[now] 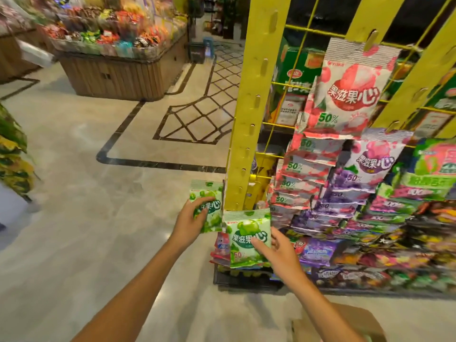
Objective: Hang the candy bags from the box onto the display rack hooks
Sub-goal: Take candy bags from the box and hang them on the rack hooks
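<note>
Left hand (191,219) grips one green candy bag (208,206) beside the yellow rack post (249,119), right hand (277,245), fingers fairly straight, steadies a second green bag (246,239) low on the rack; best aligning each bag's top hole squarely before pushing it onto a hook.

Two bare forearms, no sleeves
</note>
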Available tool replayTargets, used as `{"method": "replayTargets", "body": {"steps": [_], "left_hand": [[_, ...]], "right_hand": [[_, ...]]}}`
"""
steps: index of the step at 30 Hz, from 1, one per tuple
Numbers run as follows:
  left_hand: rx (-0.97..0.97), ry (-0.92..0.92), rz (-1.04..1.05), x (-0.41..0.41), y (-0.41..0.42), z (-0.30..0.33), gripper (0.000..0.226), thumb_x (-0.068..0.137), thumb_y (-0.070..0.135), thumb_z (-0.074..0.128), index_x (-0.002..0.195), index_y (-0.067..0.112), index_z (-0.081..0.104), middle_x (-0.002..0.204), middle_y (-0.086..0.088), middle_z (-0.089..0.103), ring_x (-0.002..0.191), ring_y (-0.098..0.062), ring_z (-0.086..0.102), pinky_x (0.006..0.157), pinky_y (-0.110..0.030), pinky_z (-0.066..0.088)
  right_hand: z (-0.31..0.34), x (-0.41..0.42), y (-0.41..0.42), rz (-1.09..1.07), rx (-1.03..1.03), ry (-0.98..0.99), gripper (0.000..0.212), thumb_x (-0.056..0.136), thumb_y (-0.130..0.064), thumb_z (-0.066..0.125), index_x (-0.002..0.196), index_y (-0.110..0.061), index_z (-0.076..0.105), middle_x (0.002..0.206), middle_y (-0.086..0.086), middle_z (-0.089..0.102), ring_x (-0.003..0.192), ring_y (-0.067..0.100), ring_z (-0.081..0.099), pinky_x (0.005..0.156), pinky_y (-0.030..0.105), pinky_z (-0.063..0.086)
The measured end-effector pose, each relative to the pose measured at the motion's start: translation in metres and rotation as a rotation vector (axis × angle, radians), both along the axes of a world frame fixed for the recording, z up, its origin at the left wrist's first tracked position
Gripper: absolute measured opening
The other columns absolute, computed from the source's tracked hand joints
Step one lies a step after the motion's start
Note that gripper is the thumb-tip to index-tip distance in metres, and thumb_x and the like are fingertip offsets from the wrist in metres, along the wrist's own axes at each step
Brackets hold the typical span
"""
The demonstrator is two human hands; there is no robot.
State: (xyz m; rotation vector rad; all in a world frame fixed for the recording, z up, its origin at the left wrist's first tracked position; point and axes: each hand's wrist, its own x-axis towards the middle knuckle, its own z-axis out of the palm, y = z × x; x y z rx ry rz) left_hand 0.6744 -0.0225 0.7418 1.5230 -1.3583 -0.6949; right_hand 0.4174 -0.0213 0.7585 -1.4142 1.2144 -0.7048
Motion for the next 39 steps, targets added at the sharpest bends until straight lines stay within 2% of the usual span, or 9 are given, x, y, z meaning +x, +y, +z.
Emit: {"method": "replayTargets", "body": {"steps": [3,6,13,16,19,22,31,35,39], "left_hand": [[0.034,0.021,-0.045,0.003,-0.019,-0.001,0.036,0.1,0.005,0.054,0.123,0.031,0.066,0.126,-0.002,0.057,0.123,-0.021,0.054,0.106,-0.042,0.046],[0.097,0.113,-0.102,0.001,-0.029,0.0,0.039,0.101,0.004,0.051,0.113,0.037,0.069,0.116,0.0,0.056,0.106,-0.017,0.057,0.085,-0.022,0.049],[0.242,0.503,-0.136,-0.015,-0.03,0.014,0.022,0.105,0.019,0.046,0.109,0.019,0.068,0.111,-0.001,0.07,0.109,-0.02,0.065,0.091,-0.031,0.05],[0.246,0.545,-0.179,-0.016,-0.026,0.016,0.025,0.106,0.025,0.041,0.122,0.018,0.06,0.105,0.011,0.075,0.099,-0.005,0.071,0.078,-0.017,0.054],[0.201,0.459,-0.205,-0.018,-0.024,0.014,0.023,0.106,0.023,0.044,0.112,0.019,0.066,0.1,0.023,0.072,0.095,0.001,0.068,0.075,-0.012,0.051],[0.137,0.335,-0.197,-0.015,-0.024,0.005,0.025,0.102,0.018,0.054,0.09,0.01,0.075,0.119,0.003,0.06,0.103,-0.004,0.063,0.075,-0.014,0.052],[0.091,0.099,-0.204,0.001,-0.029,-0.014,0.008,0.09,0.013,0.072,0.098,0.01,0.071,0.113,-0.007,0.058,0.1,-0.004,0.058,0.081,-0.012,0.047],[0.09,0.106,-0.227,0.002,-0.024,-0.016,0.011,0.092,0.011,0.07,0.101,0.005,0.072,0.111,-0.003,0.06,0.093,0.009,0.058,0.078,-0.012,0.048],[0.099,0.165,-0.249,0.001,-0.019,-0.012,0.008,0.093,0.009,0.067,0.1,0.009,0.072,0.111,0.001,0.059,0.098,0.0,0.06,0.075,-0.014,0.051]], "right_hand": [[-0.002,0.004,-0.004,-0.013,-0.016,-0.012,0.031,0.094,-0.011,0.067,0.124,-0.018,0.061,0.114,-0.011,0.07,0.096,-0.014,0.065,0.078,0.003,0.049],[-0.002,0.008,-0.011,-0.034,-0.013,-0.037,0.029,0.094,-0.008,0.066,0.122,-0.018,0.061,0.111,-0.01,0.071,0.093,-0.01,0.068,0.072,0.001,0.046],[-0.004,0.02,-0.027,-0.037,-0.019,-0.064,0.026,0.096,-0.013,0.066,0.122,-0.013,0.062,0.112,-0.008,0.071,0.092,-0.012,0.067,0.073,0.003,0.047],[-0.007,0.025,-0.031,-0.044,-0.005,-0.096,0.028,0.095,-0.014,0.068,0.122,-0.017,0.063,0.113,-0.004,0.074,0.102,0.001,0.07,0.08,0.012,0.053],[-0.011,0.03,-0.035,-0.039,0.007,-0.115,0.028,0.094,-0.015,0.069,0.121,-0.02,0.063,0.113,-0.004,0.075,0.103,0.008,0.072,0.079,0.02,0.057],[-0.015,0.034,-0.038,-0.034,0.033,-0.125,0.03,0.094,-0.013,0.068,0.123,-0.015,0.063,0.112,0.001,0.075,0.099,0.011,0.073,0.074,0.022,0.058],[-0.037,0.032,-0.03,-0.007,0.091,-0.069,0.03,0.093,-0.015,0.07,0.123,-0.015,0.064,0.113,0.004,0.076,0.099,0.014,0.074,0.084,0.035,0.062],[-0.038,0.034,-0.023,-0.007,0.071,-0.076,0.034,0.093,-0.015,0.07,0.126,-0.014,0.063,0.113,0.001,0.075,0.099,0.011,0.074,0.078,0.027,0.06],[-0.039,0.034,-0.016,-0.014,0.065,-0.084,0.035,0.093,-0.016,0.07,0.128,-0.017,0.061,0.115,-0.002,0.074,0.101,0.009,0.072,0.078,0.023,0.059]]}}
